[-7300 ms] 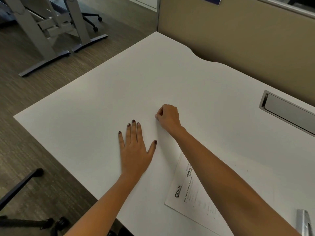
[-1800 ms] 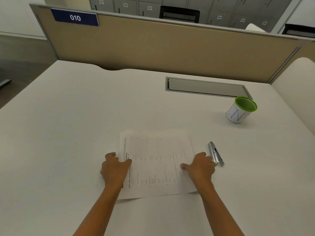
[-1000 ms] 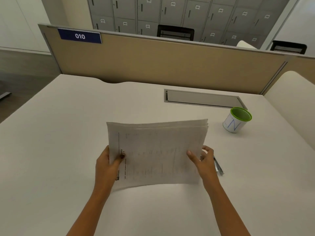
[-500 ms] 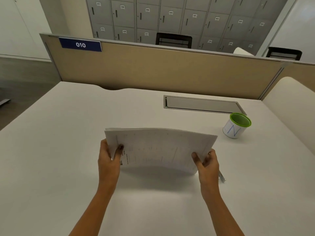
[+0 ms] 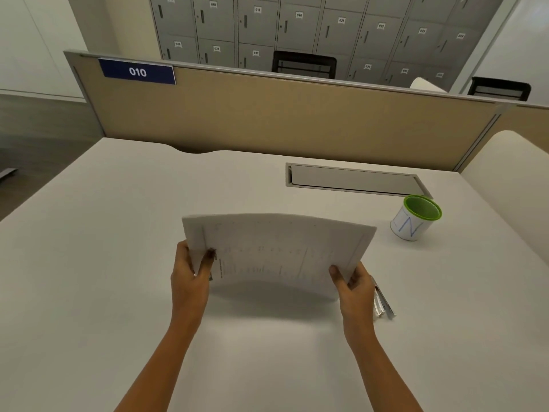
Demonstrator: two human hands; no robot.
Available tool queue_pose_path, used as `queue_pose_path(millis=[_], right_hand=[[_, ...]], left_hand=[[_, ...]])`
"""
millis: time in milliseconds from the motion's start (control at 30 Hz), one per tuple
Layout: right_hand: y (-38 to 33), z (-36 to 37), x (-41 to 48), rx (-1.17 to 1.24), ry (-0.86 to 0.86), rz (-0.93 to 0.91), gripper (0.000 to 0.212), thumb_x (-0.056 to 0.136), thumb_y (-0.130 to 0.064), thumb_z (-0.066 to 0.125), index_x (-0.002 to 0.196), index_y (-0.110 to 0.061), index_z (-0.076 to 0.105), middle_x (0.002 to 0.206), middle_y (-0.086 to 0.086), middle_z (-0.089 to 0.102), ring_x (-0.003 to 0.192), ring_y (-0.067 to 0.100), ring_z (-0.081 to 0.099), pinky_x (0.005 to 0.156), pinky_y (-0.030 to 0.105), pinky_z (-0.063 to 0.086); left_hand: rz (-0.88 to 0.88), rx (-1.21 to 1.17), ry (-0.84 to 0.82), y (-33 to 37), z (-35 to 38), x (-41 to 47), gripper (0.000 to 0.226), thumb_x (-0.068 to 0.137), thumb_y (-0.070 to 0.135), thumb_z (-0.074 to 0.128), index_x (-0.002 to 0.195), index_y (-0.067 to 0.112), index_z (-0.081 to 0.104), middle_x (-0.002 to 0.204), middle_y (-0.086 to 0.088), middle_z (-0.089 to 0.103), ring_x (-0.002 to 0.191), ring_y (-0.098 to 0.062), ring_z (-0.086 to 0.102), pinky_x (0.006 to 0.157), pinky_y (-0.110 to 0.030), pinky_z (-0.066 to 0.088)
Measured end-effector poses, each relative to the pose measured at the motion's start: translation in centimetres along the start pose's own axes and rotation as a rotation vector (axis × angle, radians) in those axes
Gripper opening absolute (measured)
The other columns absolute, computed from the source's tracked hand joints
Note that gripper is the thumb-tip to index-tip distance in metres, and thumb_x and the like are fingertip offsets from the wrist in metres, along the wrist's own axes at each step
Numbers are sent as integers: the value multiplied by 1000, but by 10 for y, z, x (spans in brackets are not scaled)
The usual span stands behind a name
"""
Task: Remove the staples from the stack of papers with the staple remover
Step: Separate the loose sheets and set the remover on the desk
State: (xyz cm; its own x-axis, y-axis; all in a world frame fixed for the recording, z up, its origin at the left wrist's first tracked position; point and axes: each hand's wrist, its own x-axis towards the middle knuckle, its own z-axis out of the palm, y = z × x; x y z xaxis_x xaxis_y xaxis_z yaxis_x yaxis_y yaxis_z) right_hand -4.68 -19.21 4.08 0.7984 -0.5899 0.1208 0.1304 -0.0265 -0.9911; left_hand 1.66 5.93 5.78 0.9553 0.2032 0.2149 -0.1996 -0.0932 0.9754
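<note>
Head view: one white counter (image 5: 89, 292), smooth and matte, with a wavy far edge against one tan fabric partition (image 5: 267, 120). The partition carries one blue plate marked 010 (image 5: 137, 71). Beyond it stands a bank of grey numbered lockers (image 5: 297, 22). One long grey rectangular hatch (image 5: 353, 181) is set flush in the counter top. One stack of papers (image 5: 276, 251), white with faint print, is held clear of the counter, bowed upward across its width, casting a shadow beneath. One left hand (image 5: 190, 281) grips its left edge, thumb on the printed face; one right hand (image 5: 352, 285) grips its lower right corner likewise. One cylindrical cup (image 5: 416, 218), white with a green rim and blue scrawl, stands right of the stack, well apart. One slim shiny metal staple remover (image 5: 384, 304) lies on the counter just beside the right hand, partly hidden by it.
</note>
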Motion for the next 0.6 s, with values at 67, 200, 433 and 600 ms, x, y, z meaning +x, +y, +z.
queue_pose_path(millis=[67, 200, 433, 600], right_hand=[[2, 2, 1, 5, 10, -10, 27, 87, -6, 67, 100, -30, 63, 97, -11, 70, 93, 2, 66, 78, 17, 54], [3, 4, 5, 16, 22, -20, 27, 87, -8, 67, 103, -30, 63, 96, -14, 72, 93, 0, 66, 79, 12, 53], [22, -5, 9, -94, -35, 106, 26, 85, -9, 70, 108, -16, 61, 101, -3, 69, 98, 11, 65, 76, 16, 51], [17, -22, 16, -54, -76, 115, 15, 83, -8, 72, 96, -6, 65, 90, 4, 73, 83, 21, 69, 66, 18, 55]], left_hand=[[14, 22, 8, -1, 1, -1, 15, 95, 13, 54, 107, 22, 50, 99, 13, 60, 88, -1, 61, 62, -7, 50], [49, 47, 26, -1, 4, -1, 16, 95, 13, 52, 106, 24, 49, 98, 19, 58, 87, 7, 60, 62, -4, 48], [57, 129, 5, -10, 5, 0, 21, 94, 12, 54, 111, 24, 48, 104, 10, 60, 87, -6, 60, 63, -7, 51], [20, 86, 27, -6, -3, 9, 24, 96, 15, 51, 103, 38, 48, 93, 17, 62, 83, -3, 63, 61, -21, 51]])
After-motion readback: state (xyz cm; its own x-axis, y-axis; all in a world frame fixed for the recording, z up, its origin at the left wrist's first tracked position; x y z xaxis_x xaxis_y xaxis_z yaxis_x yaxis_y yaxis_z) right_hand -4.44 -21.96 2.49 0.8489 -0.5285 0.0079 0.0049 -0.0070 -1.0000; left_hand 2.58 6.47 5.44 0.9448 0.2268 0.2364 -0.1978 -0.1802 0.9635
